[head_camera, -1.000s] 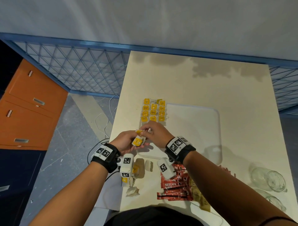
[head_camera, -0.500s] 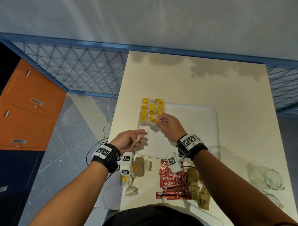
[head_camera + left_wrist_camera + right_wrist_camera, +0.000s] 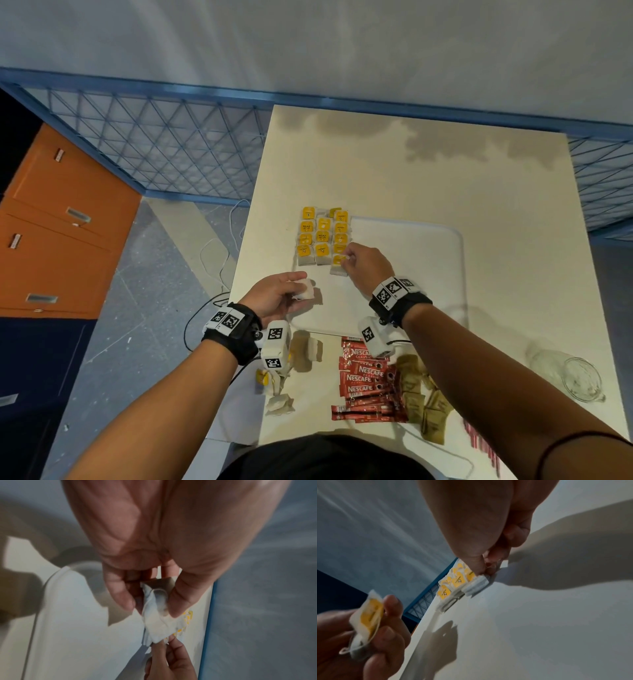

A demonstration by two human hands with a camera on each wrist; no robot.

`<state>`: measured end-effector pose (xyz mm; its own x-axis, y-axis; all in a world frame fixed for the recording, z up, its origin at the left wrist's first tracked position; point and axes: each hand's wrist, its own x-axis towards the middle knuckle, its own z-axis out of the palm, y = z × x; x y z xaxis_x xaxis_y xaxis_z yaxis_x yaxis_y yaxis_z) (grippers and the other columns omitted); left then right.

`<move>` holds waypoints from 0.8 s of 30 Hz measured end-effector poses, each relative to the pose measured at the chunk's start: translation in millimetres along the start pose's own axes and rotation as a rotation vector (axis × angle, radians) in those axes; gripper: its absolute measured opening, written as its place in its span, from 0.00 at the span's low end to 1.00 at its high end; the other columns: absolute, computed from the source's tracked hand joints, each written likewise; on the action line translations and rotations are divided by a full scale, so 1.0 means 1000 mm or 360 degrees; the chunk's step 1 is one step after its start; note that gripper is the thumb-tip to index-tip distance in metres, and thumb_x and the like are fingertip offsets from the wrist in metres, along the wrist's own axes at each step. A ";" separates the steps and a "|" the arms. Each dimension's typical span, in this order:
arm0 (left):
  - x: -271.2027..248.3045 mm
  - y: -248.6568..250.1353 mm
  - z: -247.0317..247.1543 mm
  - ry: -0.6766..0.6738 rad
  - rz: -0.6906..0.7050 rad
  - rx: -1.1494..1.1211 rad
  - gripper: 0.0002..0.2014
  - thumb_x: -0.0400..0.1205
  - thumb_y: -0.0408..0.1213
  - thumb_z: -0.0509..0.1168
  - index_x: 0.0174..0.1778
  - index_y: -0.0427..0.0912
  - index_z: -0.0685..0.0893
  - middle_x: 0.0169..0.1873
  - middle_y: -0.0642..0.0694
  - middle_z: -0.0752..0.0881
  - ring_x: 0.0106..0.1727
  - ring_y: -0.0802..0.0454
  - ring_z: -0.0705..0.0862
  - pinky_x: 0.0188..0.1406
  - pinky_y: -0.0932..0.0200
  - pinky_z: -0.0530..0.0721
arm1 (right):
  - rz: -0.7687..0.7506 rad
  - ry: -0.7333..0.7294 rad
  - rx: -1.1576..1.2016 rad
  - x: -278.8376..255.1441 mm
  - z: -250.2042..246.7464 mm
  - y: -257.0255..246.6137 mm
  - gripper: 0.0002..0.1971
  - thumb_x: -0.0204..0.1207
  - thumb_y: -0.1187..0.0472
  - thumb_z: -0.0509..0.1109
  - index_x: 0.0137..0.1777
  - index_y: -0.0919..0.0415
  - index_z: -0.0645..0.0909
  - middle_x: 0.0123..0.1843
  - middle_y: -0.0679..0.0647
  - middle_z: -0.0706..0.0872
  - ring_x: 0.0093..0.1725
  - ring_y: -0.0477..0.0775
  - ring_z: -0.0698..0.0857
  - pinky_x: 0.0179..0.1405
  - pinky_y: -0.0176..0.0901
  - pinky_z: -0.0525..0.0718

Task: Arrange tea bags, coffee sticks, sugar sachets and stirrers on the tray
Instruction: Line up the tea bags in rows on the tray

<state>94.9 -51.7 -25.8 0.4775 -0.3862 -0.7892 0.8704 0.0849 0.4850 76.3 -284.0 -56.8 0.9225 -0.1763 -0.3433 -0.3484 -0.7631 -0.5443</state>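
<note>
Tea bags [image 3: 322, 236] on tray [image 3: 411, 274]: thirteen

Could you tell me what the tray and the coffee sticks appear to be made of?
Tray: looks like smooth white plastic, with rounded moulded corners and a raised rim, matte.
Coffee sticks: probably glossy printed foil or plastic film, since the red wrappers catch the light.

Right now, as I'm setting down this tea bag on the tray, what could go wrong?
The right hand works against the packed tea bag rows, so a nudge could skew them. The left hand grips its tea bags loosely; one might slip. Rows sit at the tray edge and could slide off.
</note>
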 end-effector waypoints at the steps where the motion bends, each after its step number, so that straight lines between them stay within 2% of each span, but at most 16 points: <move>1: 0.001 -0.002 0.000 0.0031 0.0017 0.0031 0.13 0.84 0.21 0.63 0.62 0.36 0.81 0.39 0.39 0.82 0.28 0.48 0.79 0.26 0.61 0.84 | 0.0010 0.0006 -0.0013 0.000 -0.001 -0.002 0.08 0.84 0.53 0.68 0.60 0.50 0.83 0.50 0.53 0.90 0.49 0.59 0.88 0.48 0.49 0.86; 4: 0.007 -0.006 0.000 0.0153 0.0138 0.0229 0.09 0.83 0.28 0.69 0.56 0.41 0.87 0.35 0.44 0.83 0.27 0.54 0.76 0.24 0.66 0.76 | 0.0023 0.0066 -0.0035 -0.003 -0.006 -0.007 0.10 0.84 0.52 0.68 0.63 0.50 0.82 0.55 0.50 0.89 0.52 0.56 0.87 0.53 0.51 0.86; 7: 0.010 -0.007 0.002 0.0226 0.0232 0.0270 0.05 0.81 0.31 0.72 0.50 0.44 0.88 0.36 0.44 0.84 0.30 0.54 0.75 0.28 0.64 0.70 | -0.0026 0.0120 0.0059 -0.010 -0.010 -0.011 0.12 0.83 0.50 0.68 0.62 0.52 0.82 0.55 0.49 0.87 0.51 0.52 0.85 0.53 0.50 0.85; 9: 0.012 -0.007 0.004 0.0245 0.0277 0.0277 0.05 0.80 0.31 0.73 0.47 0.46 0.88 0.36 0.42 0.82 0.31 0.53 0.74 0.28 0.63 0.70 | -0.0065 0.0075 0.0274 -0.017 -0.008 -0.013 0.10 0.82 0.49 0.70 0.58 0.51 0.85 0.50 0.47 0.88 0.49 0.50 0.86 0.54 0.51 0.86; 11: 0.013 -0.006 0.007 0.0263 0.0308 0.0263 0.05 0.79 0.31 0.75 0.45 0.46 0.89 0.37 0.41 0.82 0.31 0.52 0.75 0.28 0.63 0.72 | -0.0111 -0.0030 0.0522 -0.026 -0.008 -0.019 0.07 0.81 0.52 0.70 0.55 0.50 0.87 0.51 0.46 0.90 0.52 0.47 0.87 0.58 0.51 0.87; 14: 0.013 -0.004 0.012 0.0275 0.0297 0.0196 0.05 0.79 0.29 0.75 0.45 0.42 0.88 0.35 0.42 0.84 0.29 0.52 0.76 0.25 0.65 0.76 | -0.0312 -0.0138 0.0642 -0.041 -0.008 -0.027 0.13 0.84 0.61 0.68 0.65 0.50 0.86 0.58 0.47 0.89 0.58 0.45 0.86 0.61 0.37 0.82; 17: 0.010 -0.002 0.018 0.0235 0.0261 0.0183 0.05 0.79 0.27 0.74 0.47 0.40 0.87 0.32 0.43 0.85 0.27 0.53 0.76 0.22 0.66 0.76 | -0.0522 -0.0162 0.0556 -0.050 -0.002 -0.030 0.22 0.80 0.66 0.70 0.71 0.45 0.82 0.56 0.46 0.84 0.55 0.43 0.83 0.56 0.35 0.80; 20: 0.008 -0.002 0.020 0.0156 0.0208 0.0195 0.06 0.80 0.27 0.72 0.51 0.38 0.86 0.36 0.42 0.87 0.25 0.54 0.78 0.21 0.67 0.75 | -0.0539 -0.0104 0.0576 -0.052 0.004 -0.029 0.15 0.79 0.64 0.73 0.62 0.48 0.86 0.55 0.45 0.83 0.48 0.34 0.81 0.51 0.37 0.78; 22: 0.007 -0.002 0.020 0.0133 0.0192 0.0203 0.05 0.82 0.28 0.70 0.52 0.37 0.85 0.37 0.40 0.86 0.26 0.53 0.79 0.22 0.67 0.75 | -0.0528 -0.0057 0.0583 -0.052 0.007 -0.029 0.09 0.79 0.62 0.75 0.56 0.51 0.88 0.54 0.45 0.81 0.43 0.36 0.80 0.48 0.39 0.78; 24: 0.006 -0.002 0.019 0.0117 0.0202 0.0214 0.03 0.85 0.29 0.68 0.52 0.37 0.85 0.36 0.38 0.85 0.28 0.52 0.81 0.23 0.66 0.77 | -0.0522 -0.0036 0.0596 -0.052 0.009 -0.029 0.05 0.79 0.61 0.75 0.53 0.52 0.87 0.55 0.46 0.81 0.44 0.40 0.80 0.48 0.44 0.82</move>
<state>94.1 -71.8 -24.3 0.5942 -0.3120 -0.7414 0.7810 0.0032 0.6245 37.0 -247.3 -29.9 0.9911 0.0524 -0.1226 -0.0803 -0.4995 -0.8626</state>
